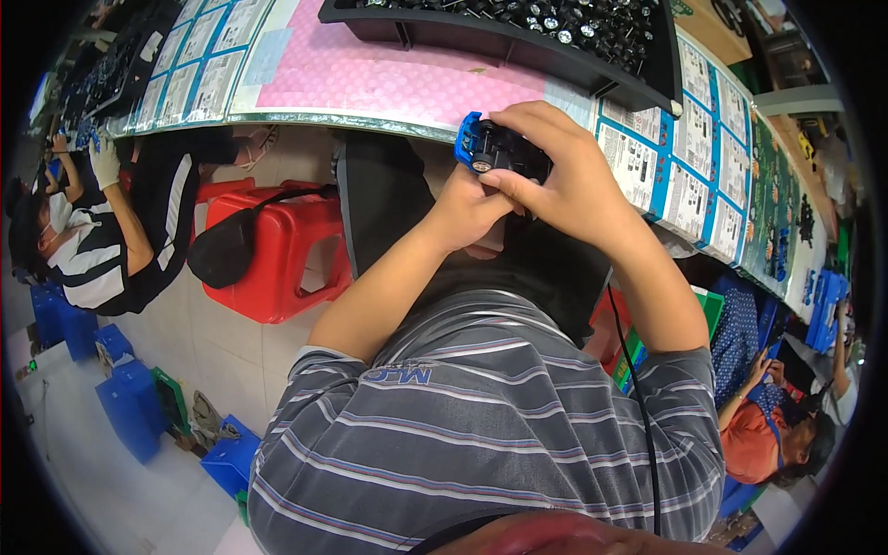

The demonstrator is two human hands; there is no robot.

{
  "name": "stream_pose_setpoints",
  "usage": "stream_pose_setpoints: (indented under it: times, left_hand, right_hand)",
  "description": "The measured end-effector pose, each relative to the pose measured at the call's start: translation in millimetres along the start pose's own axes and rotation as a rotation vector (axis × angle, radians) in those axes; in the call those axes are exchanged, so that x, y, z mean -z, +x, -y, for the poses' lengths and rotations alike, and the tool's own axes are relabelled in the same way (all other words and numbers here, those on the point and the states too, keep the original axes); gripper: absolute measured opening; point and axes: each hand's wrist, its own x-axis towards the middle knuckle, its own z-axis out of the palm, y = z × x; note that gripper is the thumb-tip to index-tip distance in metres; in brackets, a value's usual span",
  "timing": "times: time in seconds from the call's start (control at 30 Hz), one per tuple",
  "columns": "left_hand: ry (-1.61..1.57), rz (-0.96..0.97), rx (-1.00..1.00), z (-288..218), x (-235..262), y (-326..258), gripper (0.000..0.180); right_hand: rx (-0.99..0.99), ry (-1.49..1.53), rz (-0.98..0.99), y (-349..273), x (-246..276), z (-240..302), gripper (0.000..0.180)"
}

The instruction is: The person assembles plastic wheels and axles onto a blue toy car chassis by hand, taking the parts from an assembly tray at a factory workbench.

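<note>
Just off the table's front edge, I hold a small toy car [504, 150] with a black underside, dark wheels and a blue part at its left end. My right hand [561, 159] wraps its far and right sides, fingers over the top and thumb along the near side. From below, my left hand [467, 208] grips the car's near left part, its fingers partly hidden under the car and the right hand. Beyond the hands, a long black tray [462, 35] holds many small black wheels [566, 23], some with shiny silver hubs.
Pink bubble wrap [370, 69] covers the table before me, between printed sheets [199, 60] and more sheets [638, 153]. A red stool [277, 250] with a black cap [222, 250] stands at left. Co-workers sit at both sides. A thin black cable [638, 398] hangs along my right.
</note>
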Motion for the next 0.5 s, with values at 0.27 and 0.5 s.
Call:
stream_pose_setpoints:
  times: [0.27,0.5]
  left_hand:
    - [0.096,0.075,0.024,9,12,-7,0.032]
    - [-0.186,-0.106,-0.051,-8,46,-13,0.061]
  right_hand:
    - [0.024,-0.104,-0.015,1,-6,10,0.053]
    - [-0.073,-0.211,-0.31,-24,22,-41,0.019]
